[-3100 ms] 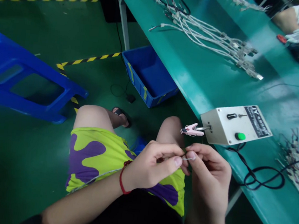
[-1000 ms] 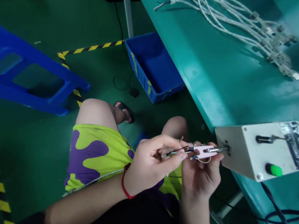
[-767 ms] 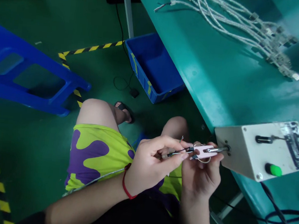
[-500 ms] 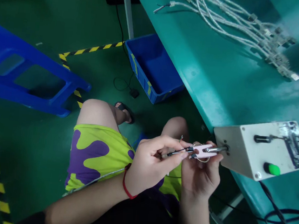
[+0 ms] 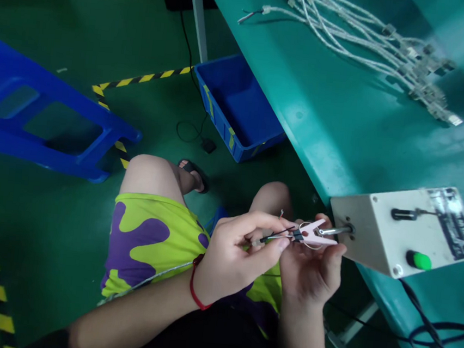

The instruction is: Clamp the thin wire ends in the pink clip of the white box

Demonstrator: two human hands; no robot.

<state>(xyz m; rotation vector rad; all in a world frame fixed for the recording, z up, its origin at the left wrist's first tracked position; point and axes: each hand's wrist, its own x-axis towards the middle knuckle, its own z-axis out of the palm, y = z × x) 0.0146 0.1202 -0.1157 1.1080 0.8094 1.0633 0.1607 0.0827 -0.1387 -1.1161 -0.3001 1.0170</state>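
My left hand [image 5: 241, 246], a red cord on its wrist, pinches the end of a cable [image 5: 257, 239] with thin stripped-out wires. Black and white wires [image 5: 277, 236] run from its fingertips to a pink clothespin [image 5: 312, 234] with black-wrapped jaws. Those jaws are closed at the wire ends, and the handles are spread apart. A metal rod [image 5: 337, 230] joins the clothespin to a beige machine box [image 5: 407, 229]. Just under the clothespin is my right hand [image 5: 311, 269], fingers apart around the handles and not squeezing them. More thin wires stick up by my left fingertips.
On the green table [image 5: 303, 115] lies a bundle of white braided cables [image 5: 363, 41] with connectors. The box has a green knob [image 5: 419, 261] and a black cord. A blue bin [image 5: 235, 136] sits under the table edge; a blue stool [image 5: 57, 119] is at left.
My right hand has let go of the clothespin handles, which sprang apart as the jaws closed at the wires. My left hand stays nearly in place with the cable.
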